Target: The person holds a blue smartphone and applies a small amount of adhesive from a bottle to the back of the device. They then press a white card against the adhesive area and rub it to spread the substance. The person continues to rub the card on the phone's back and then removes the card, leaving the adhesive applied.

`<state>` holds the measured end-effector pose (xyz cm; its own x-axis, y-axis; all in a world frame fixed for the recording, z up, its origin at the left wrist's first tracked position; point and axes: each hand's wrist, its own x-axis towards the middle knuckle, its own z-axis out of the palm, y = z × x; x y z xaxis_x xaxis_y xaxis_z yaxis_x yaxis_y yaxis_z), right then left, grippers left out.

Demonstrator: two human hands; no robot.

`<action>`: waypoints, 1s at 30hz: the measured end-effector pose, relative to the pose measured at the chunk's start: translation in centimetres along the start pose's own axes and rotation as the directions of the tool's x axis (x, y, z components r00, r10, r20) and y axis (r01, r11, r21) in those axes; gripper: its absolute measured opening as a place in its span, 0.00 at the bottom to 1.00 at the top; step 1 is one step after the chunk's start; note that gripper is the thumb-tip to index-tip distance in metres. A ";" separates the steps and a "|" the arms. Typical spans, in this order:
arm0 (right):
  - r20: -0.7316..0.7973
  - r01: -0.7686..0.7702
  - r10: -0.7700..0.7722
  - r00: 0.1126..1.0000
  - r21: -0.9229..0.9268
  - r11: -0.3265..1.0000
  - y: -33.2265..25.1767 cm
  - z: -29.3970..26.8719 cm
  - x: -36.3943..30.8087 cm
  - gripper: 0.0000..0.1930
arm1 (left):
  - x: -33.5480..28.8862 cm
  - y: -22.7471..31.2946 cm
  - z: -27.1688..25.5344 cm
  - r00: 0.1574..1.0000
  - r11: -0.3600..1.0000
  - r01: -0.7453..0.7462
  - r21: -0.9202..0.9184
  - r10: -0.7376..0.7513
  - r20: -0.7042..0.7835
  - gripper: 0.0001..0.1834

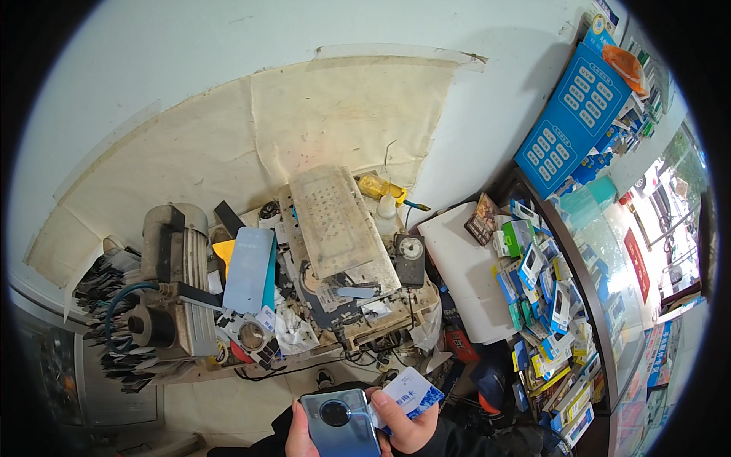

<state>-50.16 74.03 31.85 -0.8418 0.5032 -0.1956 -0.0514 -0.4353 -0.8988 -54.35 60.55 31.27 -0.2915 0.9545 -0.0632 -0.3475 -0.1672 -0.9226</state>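
Note:
At the lower middle, my left hand point(301, 436) is closed around the left edge of a blue-grey smartphone point(346, 436). The phone's back faces up and shows a round black camera ring. Close on its right, my right hand point(413, 433) pinches a white and blue plastic card point(411, 391) between thumb and fingers. The card's lower left edge lies against the phone's right side. Some of the right fingers are hidden behind the phone and card.
A cluttered workbench ahead holds a perforated metal plate point(331, 221), a grey metal machine point(179, 259), a light blue flat panel point(250, 270) and a black dial box point(410, 260). Many small packaged boxes point(552, 305) fill the right side beside a glass counter point(624, 343). A blue signboard point(575, 114) leans behind.

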 end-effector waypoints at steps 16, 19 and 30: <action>0.346 -0.219 0.186 0.920 0.059 0.974 -2.7 -2.4 0.3 0.02 | -1.0 -1.6 0.9 0.933 0.200 -0.241 0.950 0.318 0.170 0.32; 0.311 -0.238 0.206 0.928 0.067 0.969 -2.6 -2.1 -0.1 0.04 | -0.3 -1.3 0.2 0.801 -0.119 -0.394 0.911 0.442 0.404 0.33; 0.092 -0.223 0.218 0.972 0.050 0.974 -1.2 -0.9 -1.1 0.07 | -1.1 0.3 0.1 0.929 0.244 -0.298 0.923 0.295 0.222 0.31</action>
<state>-48.72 74.69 32.79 -0.8788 0.3252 -0.3494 0.1109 -0.5729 -0.8121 -54.19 59.39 31.04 -0.5716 0.7827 -0.2462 -0.8202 -0.5533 0.1453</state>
